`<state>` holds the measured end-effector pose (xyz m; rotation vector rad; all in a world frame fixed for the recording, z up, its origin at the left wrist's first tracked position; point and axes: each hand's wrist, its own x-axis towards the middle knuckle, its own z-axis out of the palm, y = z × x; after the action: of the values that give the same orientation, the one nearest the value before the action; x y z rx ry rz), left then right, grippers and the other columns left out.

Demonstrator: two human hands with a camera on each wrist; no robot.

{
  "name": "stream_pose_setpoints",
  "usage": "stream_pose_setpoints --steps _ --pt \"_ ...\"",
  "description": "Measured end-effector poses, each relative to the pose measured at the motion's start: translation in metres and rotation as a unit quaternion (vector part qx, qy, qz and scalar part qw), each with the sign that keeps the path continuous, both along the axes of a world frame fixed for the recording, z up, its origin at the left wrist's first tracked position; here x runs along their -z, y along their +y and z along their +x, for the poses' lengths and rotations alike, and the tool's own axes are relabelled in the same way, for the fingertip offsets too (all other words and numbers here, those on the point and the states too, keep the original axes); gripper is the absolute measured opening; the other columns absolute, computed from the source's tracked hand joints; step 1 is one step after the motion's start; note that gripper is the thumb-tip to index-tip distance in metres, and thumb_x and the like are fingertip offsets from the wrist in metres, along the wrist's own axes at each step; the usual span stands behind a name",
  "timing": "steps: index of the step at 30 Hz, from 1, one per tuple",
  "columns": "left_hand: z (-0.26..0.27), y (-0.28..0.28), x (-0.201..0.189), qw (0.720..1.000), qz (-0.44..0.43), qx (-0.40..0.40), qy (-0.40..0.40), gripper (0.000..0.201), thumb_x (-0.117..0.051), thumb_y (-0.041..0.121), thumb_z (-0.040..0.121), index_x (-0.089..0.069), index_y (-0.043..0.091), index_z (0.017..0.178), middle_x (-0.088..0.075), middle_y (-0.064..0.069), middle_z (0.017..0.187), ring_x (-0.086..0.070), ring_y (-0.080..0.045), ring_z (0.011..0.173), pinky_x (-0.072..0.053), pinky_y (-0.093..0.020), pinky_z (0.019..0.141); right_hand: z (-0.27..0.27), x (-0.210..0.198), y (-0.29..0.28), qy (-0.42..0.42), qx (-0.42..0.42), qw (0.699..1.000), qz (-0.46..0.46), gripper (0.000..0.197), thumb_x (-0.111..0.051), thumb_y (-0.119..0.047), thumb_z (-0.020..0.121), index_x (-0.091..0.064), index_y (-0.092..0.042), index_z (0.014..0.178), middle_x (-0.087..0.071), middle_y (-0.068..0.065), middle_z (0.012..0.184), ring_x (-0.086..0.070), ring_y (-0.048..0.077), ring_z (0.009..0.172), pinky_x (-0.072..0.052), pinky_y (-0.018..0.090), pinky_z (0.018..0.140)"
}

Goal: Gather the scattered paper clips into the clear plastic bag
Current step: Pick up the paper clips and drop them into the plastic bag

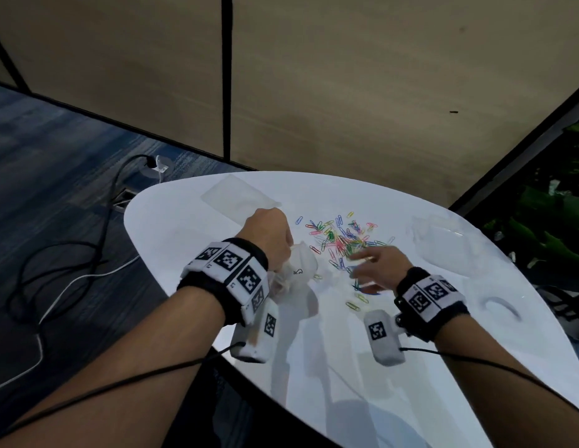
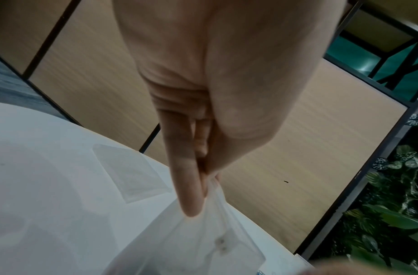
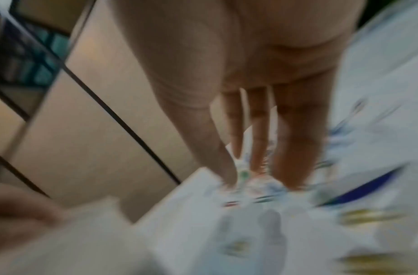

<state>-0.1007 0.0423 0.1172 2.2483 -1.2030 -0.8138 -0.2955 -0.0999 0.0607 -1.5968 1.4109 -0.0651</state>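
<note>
The white table [image 1: 411, 367] carries everything, and it looks smooth and glossy, so small wire things should skate across it when pushed and give little for a fingertip to get under. Next in size is the clear plastic bag [image 1: 302, 265], which hangs from the left hand [image 1: 268, 236] with its lower part crumpled on the tabletop beneath the knuckles; in the left wrist view the left fingers [image 2: 189, 186] and thumb pinch the film at its top edge, and the bag [image 2: 203, 241] drops away below the fingertips. It reads as very light and limp, likely to fold shut unless its rim is held, so the rim is the sensible place to take it, ideally with the mouth spread. The right hand [image 1: 377, 268] hovers low with fingers spread and fairly straight, gripping nothing that can be made out; the right wrist view is badly smeared, though the right fingertips [image 3: 229, 178] seem to be down among the clips. The paper clips [image 1: 341, 239] lie in a loose coloured heap just beyond and under those fingertips, between the two hands, with a few strays [image 1: 356, 302] nearer the right wrist. Each clip is light, stiff and thin; picking singly would probably be slow, so raking a bunch together and pinching from the sides, or sweeping toward the bag's mouth, seems the better hold
</note>
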Motion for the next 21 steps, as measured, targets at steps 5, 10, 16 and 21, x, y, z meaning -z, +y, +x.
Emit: stream_pose_setpoints --steps 5,10,16,21 --pt "0.005 0.003 0.003 1.0 0.009 0.0 -0.008 0.025 -0.057 -0.001 0.09 -0.077 0.013 0.097 -0.076 -0.01 0.1 -0.074 -0.029 0.091 -0.062 -0.036 0.086 -0.036 0.06 0.004 0.214 -0.018 0.976 0.038 0.082 -0.089 -0.009 0.059 -0.045 -0.013 0.129 -0.06 0.014 0.115 -0.067 0.027 0.091 -0.06 0.038 0.079" --pt "0.011 0.005 0.003 1.0 0.004 -0.009 -0.006 0.021 -0.062 -0.001 0.089 -0.078 0.009 0.098 -0.075 -0.013 0.099 -0.074 -0.031 0.089 -0.063 -0.039 0.084 0.001 0.086 -0.006 0.192 -0.025 0.971 -0.14 0.038 -0.077 -0.016 0.07 -0.064 -0.017 0.105 -0.068 0.004 0.111 -0.054 0.016 0.084 -0.042 0.016 0.069" --pt "0.014 0.0 0.005 1.0 0.01 0.006 -0.019 0.02 -0.065 -0.001 0.089 -0.077 0.008 0.102 -0.075 -0.014 0.096 -0.075 -0.03 0.089 -0.063 -0.039 0.083 0.03 0.092 -0.037 0.216 -0.128 0.917 -0.309 0.049 -0.07 -0.026 0.084 -0.051 -0.021 0.129 -0.042 0.011 0.139 -0.047 0.032 0.122 -0.047 0.039 0.095" --pt "0.012 -0.005 0.009 1.0 0.006 0.009 -0.02 0.021 -0.061 -0.003 0.09 -0.077 0.008 0.098 -0.074 -0.012 0.092 -0.074 -0.028 0.086 -0.064 -0.039 0.081 0.033 0.1 -0.05 0.243 -0.271 0.854 -0.372 0.02 -0.05 -0.007 0.091 -0.062 -0.015 0.104 -0.061 0.011 0.111 -0.062 0.032 0.101 -0.049 0.032 0.072"
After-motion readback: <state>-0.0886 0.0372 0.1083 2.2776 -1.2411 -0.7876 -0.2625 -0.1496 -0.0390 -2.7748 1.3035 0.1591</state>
